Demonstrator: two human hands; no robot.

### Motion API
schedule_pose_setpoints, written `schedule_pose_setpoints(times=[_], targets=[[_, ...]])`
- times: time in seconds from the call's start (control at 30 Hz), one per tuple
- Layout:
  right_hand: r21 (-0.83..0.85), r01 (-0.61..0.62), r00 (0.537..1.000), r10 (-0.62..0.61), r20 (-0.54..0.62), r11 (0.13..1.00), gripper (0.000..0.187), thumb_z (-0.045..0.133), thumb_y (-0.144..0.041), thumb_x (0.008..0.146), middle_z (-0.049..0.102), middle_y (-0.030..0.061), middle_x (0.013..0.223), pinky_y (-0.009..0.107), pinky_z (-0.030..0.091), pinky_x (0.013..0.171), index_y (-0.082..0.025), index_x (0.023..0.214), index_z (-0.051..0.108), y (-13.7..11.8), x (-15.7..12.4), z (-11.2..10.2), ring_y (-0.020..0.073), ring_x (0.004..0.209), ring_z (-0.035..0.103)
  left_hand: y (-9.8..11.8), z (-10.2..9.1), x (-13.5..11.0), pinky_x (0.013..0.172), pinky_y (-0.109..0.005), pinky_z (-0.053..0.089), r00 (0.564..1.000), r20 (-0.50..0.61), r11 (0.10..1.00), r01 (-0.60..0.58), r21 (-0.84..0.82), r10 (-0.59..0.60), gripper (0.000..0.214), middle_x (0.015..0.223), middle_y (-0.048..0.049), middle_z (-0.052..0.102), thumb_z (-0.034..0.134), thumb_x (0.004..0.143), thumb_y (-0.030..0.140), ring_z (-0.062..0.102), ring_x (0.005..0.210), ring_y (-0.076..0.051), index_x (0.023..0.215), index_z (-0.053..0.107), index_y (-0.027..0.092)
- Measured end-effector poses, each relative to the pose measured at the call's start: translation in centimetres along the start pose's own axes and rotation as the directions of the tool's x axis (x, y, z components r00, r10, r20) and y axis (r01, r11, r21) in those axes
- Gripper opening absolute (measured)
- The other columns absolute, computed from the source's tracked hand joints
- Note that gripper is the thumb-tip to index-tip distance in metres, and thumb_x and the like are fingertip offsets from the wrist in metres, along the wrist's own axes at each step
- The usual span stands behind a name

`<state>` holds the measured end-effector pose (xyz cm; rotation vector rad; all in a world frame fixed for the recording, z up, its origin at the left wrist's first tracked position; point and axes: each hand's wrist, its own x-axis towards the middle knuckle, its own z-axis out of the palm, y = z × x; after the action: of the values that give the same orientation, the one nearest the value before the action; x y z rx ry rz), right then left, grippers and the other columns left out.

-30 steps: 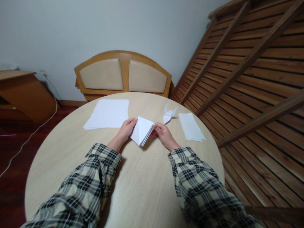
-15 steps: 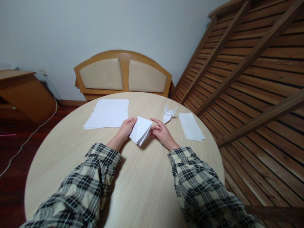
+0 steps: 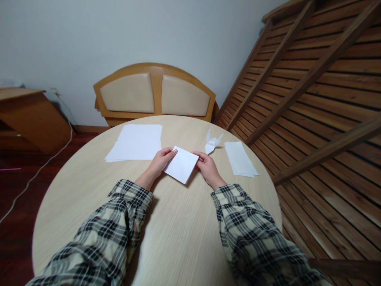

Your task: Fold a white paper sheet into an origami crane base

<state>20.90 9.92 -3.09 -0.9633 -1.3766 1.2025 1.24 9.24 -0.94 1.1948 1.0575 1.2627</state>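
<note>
A folded white paper (image 3: pixel 181 165), now a flat square, lies on the round pale wooden table (image 3: pixel 172 230) between my hands. My left hand (image 3: pixel 159 162) pinches its left corner with curled fingers. My right hand (image 3: pixel 207 167) grips its right corner, fingers closed on the edge. Both arms wear plaid sleeves.
A stack of white sheets (image 3: pixel 135 143) lies at the far left of the table. A small folded paper figure (image 3: pixel 212 143) and a narrow strip of paper (image 3: pixel 239 159) sit to the right. A padded wooden chair (image 3: pixel 154 93) stands behind; slatted wooden frames (image 3: pixel 312 91) lean at right.
The paper was a layered, partly raised triangular fold; it has been pressed down into a flat square. My right hand shifted from the side onto the paper's right corner.
</note>
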Motion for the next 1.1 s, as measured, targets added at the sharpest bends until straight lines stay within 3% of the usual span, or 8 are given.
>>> schedule_pose_setpoints(times=[0.13, 0.27, 0.43, 0.57, 0.67, 1.1], targets=[[0.015, -0.033, 0.992, 0.034, -0.119, 0.999, 0.028, 0.062, -0.027, 0.071, 0.072, 0.0045, 0.091, 0.029, 0.048, 0.059, -0.021, 0.097, 0.069, -0.25, 0.17, -0.14, 0.0183, 0.075, 0.064, 0.21, 0.25, -0.33, 0.054, -0.027, 0.04, 0.995, 0.094, 0.998, -0.025, 0.066, 0.019, 0.029, 0.077, -0.0073, 0.068, 0.074, 0.072, 0.037, 0.056, 0.062, -0.016, 0.089, 0.07, 0.014], [0.049, -0.049, 0.985, 0.056, -0.163, 0.998, 0.028, 0.064, -0.029, 0.07, 0.072, 0.0043, 0.092, 0.029, 0.049, 0.061, -0.022, 0.097, 0.069, -0.25, 0.29, -0.26, 0.0187, 0.076, 0.064, -0.07, 0.29, -0.39, 0.058, -0.028, 0.041, 0.99, 0.135, 0.989, -0.052, 0.135, 0.034, 0.029, 0.08, -0.0093, 0.069, 0.074, 0.072, 0.036, 0.058, 0.065, -0.017, 0.091, 0.072, 0.013], [0.007, 0.01, 0.991, -0.009, -0.133, 1.0, 0.032, 0.062, -0.025, 0.072, 0.072, 0.0046, 0.097, 0.033, 0.053, 0.069, -0.022, 0.104, 0.067, 0.08, 0.3, -0.32, 0.0196, 0.083, 0.066, -0.31, 0.22, -0.26, 0.057, -0.028, 0.04, 0.994, 0.107, 0.99, -0.052, 0.134, 0.037, 0.028, 0.078, -0.0092, 0.069, 0.074, 0.072, 0.034, 0.057, 0.064, -0.017, 0.088, 0.072, 0.013], [-0.13, 0.184, 0.979, -0.194, -0.066, 0.974, 0.037, 0.062, -0.019, 0.074, 0.065, 0.0064, 0.115, 0.038, 0.051, 0.088, -0.024, 0.111, 0.065, 0.29, 0.2, -0.45, 0.0203, 0.101, 0.063, 0.01, 0.34, -0.28, 0.057, -0.028, 0.041, 0.996, 0.082, 0.991, -0.047, 0.129, 0.036, 0.027, 0.08, -0.0091, 0.069, 0.074, 0.071, 0.033, 0.057, 0.064, -0.017, 0.09, 0.071, 0.013], [-0.29, 0.282, 0.952, -0.305, -0.034, 0.914, 0.04, 0.06, -0.014, 0.076, 0.06, 0.0073, 0.116, 0.038, 0.049, 0.093, -0.025, 0.113, 0.065, 0.16, 0.04, -0.55, 0.0206, 0.109, 0.057, 0.24, 0.43, -0.36, 0.056, -0.028, 0.039, 0.997, 0.057, 0.988, -0.055, 0.144, 0.047, 0.025, 0.077, -0.0081, 0.068, 0.074, 0.07, 0.031, 0.055, 0.062, -0.017, 0.088, 0.071, 0.013], [-0.343, 0.302, 0.945, -0.326, -0.011, 0.889, 0.038, 0.06, -0.016, 0.081, 0.053, 0.007, 0.117, 0.038, 0.05, 0.094, -0.028, 0.117, 0.064, -0.28, -0.3, -0.48, 0.02, 0.111, 0.054, -0.2, 0.32, -0.22, 0.056, -0.029, 0.038, 0.998, 0.027, 0.988, -0.068, 0.138, 0.065, 0.022, 0.075, -0.0073, 0.066, 0.071, 0.072, 0.029, 0.054, 0.062, -0.017, 0.087, 0.071, 0.014]])
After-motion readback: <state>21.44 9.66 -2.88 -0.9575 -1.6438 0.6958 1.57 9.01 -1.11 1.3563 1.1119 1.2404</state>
